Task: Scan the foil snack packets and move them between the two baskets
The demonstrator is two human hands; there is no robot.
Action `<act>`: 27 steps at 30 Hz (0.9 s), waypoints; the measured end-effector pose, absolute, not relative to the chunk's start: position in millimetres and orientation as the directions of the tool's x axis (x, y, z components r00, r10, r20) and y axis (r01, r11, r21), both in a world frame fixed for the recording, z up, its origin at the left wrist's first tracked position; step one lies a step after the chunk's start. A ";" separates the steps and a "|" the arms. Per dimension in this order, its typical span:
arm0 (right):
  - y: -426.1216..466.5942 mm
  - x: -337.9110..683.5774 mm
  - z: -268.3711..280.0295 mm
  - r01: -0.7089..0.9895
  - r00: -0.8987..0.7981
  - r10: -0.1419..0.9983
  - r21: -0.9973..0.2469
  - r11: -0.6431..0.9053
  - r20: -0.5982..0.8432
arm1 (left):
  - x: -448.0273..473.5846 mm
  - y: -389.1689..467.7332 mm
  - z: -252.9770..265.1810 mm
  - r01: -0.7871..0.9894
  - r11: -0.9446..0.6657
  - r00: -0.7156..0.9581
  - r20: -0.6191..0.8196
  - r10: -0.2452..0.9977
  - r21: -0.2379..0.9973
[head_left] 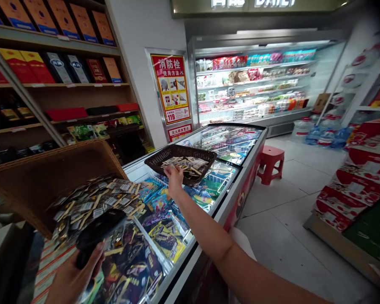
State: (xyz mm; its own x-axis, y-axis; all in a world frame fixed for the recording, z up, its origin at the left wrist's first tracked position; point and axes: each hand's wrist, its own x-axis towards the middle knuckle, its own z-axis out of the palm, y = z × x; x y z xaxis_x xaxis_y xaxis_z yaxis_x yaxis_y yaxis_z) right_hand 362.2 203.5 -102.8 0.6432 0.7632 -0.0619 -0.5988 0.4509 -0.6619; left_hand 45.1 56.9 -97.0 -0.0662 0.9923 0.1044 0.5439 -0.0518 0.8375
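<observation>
One red stool (270,162) stands beside one freezer (253,154), which bears one dark basket (194,180) of packets (193,163). My left grip (71,269) clasps one black tool (101,226); whether my right grip (175,175), at the basket, clamps anything, I cannot tell.

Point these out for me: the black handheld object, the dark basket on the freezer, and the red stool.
Black handheld object (100,226): head view, on its broad upper part.
Dark basket (160,158): head view, on its bare inner wall.
Red stool (272,152): head view, on its seat.
</observation>
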 end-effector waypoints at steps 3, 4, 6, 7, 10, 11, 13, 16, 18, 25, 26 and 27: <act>191.7 329.3 -118.4 -0.515 0.484 0.875 -0.817 0.260 -0.027 | 48.8 51.4 -87.8 0.407 -0.079 -0.250 0.194 0.949 0.910; 184.5 316.1 -124.7 -0.415 0.414 0.910 -0.885 0.208 0.020 | 50.5 49.5 -84.4 0.344 -0.093 -0.338 0.215 0.916 0.934; 167.0 290.1 -135.8 -0.121 0.212 0.967 -0.978 0.167 0.139 | 52.7 46.6 -77.8 0.268 -0.129 -0.421 0.237 0.876 0.955; 157.7 278.0 -139.8 0.048 0.091 0.977 -0.981 0.189 0.193 | 52.9 45.7 -74.8 0.230 -0.146 -0.478 0.242 0.844 0.962; 133.1 246.7 -144.4 0.482 -0.181 0.945 -0.813 0.327 0.273 | 49.9 44.2 -69.1 0.109 -0.175 -0.534 0.206 0.820 0.979; 127.1 238.0 -144.0 0.581 -0.227 0.931 -0.727 0.366 0.286 | 48.3 43.8 -68.5 0.088 -0.174 -0.548 0.193 0.814 0.981; 119.2 223.7 -142.2 0.697 -0.309 0.900 -0.570 0.435 0.308 | 45.7 42.8 -69.3 0.062 -0.171 -0.552 0.177 0.815 0.983; 116.1 210.5 -140.3 0.732 -0.429 0.850 -0.434 0.525 0.305 | 44.4 42.3 -73.9 0.034 -0.177 -0.515 0.169 0.840 0.984; 116.6 206.9 -139.8 0.741 -0.473 0.837 -0.390 0.546 0.274 | 45.0 42.9 -77.4 0.026 -0.176 -0.495 0.166 0.853 0.984; 107.0 209.9 -137.1 0.710 -0.506 0.853 -0.502 0.495 0.125 | 46.2 44.0 -81.4 0.049 -0.177 -0.459 0.180 0.870 0.983; 106.0 211.9 -136.3 0.676 -0.470 0.871 -0.577 0.459 0.143 | 45.8 43.7 -81.2 0.046 -0.178 -0.464 0.179 0.868 0.983; 106.1 214.5 -135.1 0.633 -0.419 0.893 -0.654 0.415 0.163 | 45.5 43.5 -80.8 0.041 -0.179 -0.471 0.177 0.864 0.983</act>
